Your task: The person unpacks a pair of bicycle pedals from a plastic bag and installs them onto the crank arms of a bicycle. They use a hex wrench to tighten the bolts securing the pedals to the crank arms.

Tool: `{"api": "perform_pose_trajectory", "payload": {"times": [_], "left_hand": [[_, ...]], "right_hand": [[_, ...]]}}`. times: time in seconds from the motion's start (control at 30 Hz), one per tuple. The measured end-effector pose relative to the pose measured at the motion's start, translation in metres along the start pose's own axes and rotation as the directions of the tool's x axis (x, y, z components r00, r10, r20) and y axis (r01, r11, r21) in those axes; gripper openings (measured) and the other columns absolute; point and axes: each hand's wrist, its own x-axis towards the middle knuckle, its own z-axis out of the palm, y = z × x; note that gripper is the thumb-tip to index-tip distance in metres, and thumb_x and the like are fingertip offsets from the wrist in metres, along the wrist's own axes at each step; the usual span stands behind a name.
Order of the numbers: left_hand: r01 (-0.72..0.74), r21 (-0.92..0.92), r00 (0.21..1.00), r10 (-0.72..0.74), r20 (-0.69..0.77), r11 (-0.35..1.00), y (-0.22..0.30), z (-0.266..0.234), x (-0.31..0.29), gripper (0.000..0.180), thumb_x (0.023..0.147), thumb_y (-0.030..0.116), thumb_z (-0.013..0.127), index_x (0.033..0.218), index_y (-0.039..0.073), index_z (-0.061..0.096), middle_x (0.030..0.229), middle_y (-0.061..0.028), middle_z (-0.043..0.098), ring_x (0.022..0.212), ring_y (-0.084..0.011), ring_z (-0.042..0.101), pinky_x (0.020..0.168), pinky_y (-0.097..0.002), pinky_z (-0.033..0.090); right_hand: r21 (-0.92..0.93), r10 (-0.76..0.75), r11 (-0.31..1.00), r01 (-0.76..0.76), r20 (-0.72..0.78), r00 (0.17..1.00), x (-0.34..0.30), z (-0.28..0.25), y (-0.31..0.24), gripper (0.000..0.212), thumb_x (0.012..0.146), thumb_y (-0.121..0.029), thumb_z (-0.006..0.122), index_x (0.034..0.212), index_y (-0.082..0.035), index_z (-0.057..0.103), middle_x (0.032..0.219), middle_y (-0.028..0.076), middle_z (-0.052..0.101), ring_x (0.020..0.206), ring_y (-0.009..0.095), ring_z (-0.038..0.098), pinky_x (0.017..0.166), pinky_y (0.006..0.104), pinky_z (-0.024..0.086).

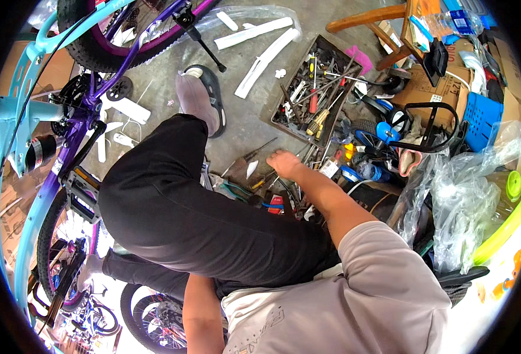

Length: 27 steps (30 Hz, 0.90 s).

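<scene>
My right hand [284, 163] reaches down to the floor, low over loose hand tools beside my bent leg. Its fingers bend downward and their tips are hard to make out, so I cannot tell whether they hold anything. Just left of it lies a thin pointed tool [259, 149]. Pliers with green handles [232, 190] and a red packet [276, 203] lie nearer my thigh. Beyond the hand, a metal tray [276, 118] is heaped with screwdrivers and wrenches, among them a yellow-handled screwdriver [317, 123]. My left forearm [202, 312] goes behind my thigh, which hides the left hand.
On the left stands a bicycle with a turquoise and purple frame [39, 206], its kickstand [204, 44] reaching toward the floor. A wooden stool [399, 29], a blue basket [483, 121] and clear plastic wrap [464, 197] crowd the right. White foam strips [266, 62] lie ahead.
</scene>
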Motion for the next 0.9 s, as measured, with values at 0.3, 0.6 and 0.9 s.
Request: {"api": "perform_pose_trajectory", "payload": {"times": [0.3,0.6,0.9], "left_hand": [[-0.01,0.01,1.0,0.01,0.006,1.0,-0.002,0.007,0.008,0.035,0.097,0.027,0.058,0.116,-0.001,0.067,0.101,-0.0186,0.072,0.089,-0.0295,0.069,0.076,-0.0405,0.053],[-0.128,0.008,0.992,0.128,0.006,0.992,0.055,0.014,0.037,0.035,0.097,0.027,0.058,0.116,-0.001,0.067,0.103,-0.0192,0.072,0.09,-0.0306,0.069,0.077,-0.0413,0.054],[-0.193,-0.022,0.98,0.191,-0.054,0.981,0.079,0.001,0.031,0.036,0.097,0.028,0.058,0.117,-0.001,0.067,0.104,-0.0199,0.072,0.091,-0.0317,0.07,0.077,-0.0421,0.054]], "right_hand": [[0.244,0.01,0.969,0.031,-0.164,0.986,-0.04,-0.05,0.027,0.048,0.094,-0.053,0.061,0.096,-0.005,0.07,0.1,0.016,0.069,0.1,0.035,0.066,0.087,0.045,0.055],[0.886,0.407,0.403,-0.229,0.051,0.912,-0.043,-0.081,-0.053,0.077,0.101,-0.065,0.036,0.086,0.003,0.068,0.087,0.029,0.068,0.09,0.044,0.067,0.081,0.0503,0.052],[0.846,0.067,0.533,0.014,-0.059,0.996,-0.022,-0.097,-0.107,0.038,0.093,-0.036,0.068,0.111,-0.004,0.059,0.098,0.014,0.068,0.102,0.032,0.066,0.088,0.0405,0.051]]}}
